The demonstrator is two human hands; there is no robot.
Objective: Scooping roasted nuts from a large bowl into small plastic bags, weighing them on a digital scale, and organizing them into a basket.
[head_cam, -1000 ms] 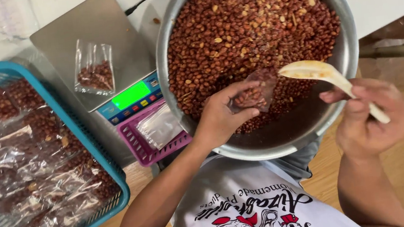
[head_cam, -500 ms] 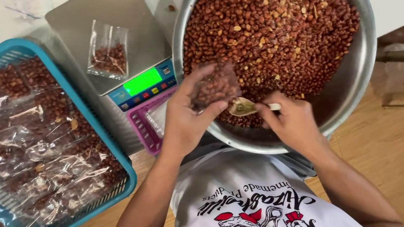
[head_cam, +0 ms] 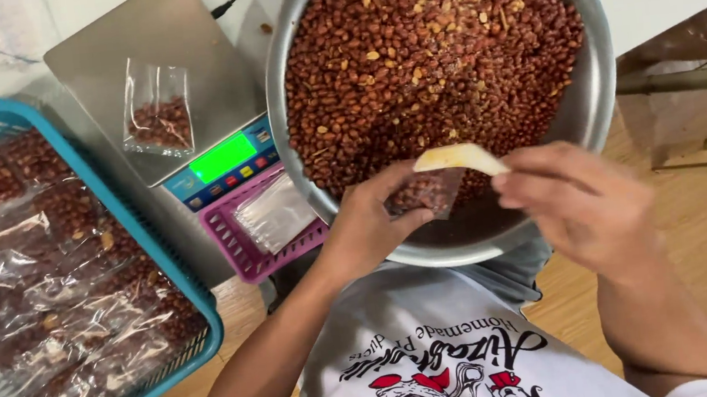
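- Our left hand (head_cam: 370, 232) pinches a small clear bag (head_cam: 430, 192) (partly filled with peanuts) over the metal bowl (head_cam: 598, 68).
- Our right hand (head_cam: 577, 201) grips a pale scoop (head_cam: 457, 158) touching the bag's mouth.

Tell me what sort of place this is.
Probably a small home food-packing station. A big metal bowl holds roasted peanuts, a digital scale carries a part-filled clear bag, and a blue basket is piled with filled packets.
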